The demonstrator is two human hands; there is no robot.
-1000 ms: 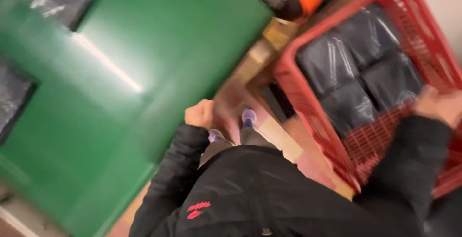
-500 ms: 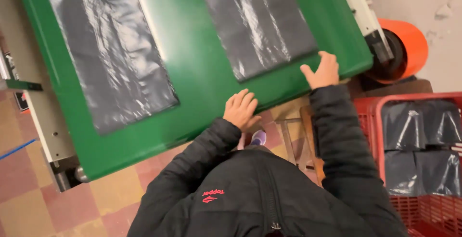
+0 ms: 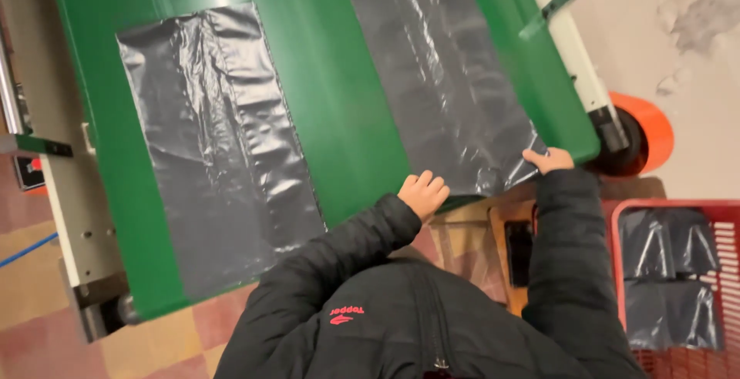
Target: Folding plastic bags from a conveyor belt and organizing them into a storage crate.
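Your right hand (image 3: 549, 159) pinches the near corner of the grey plastic sheet (image 3: 443, 78) on the green bench (image 3: 331, 117). Your left hand (image 3: 423, 193) rests with curled fingers at that sheet's near edge, gripping nothing. A second grey sheet (image 3: 223, 140) lies well left of both grips.

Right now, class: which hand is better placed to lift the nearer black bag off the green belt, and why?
Probably the right hand: it rests on the black plastic bag at its corner. The left hand sits beside its edge on the green belt.

2 flat grey plastic bags (image 3: 223, 140) on green conveyor (image 3: 331, 102)
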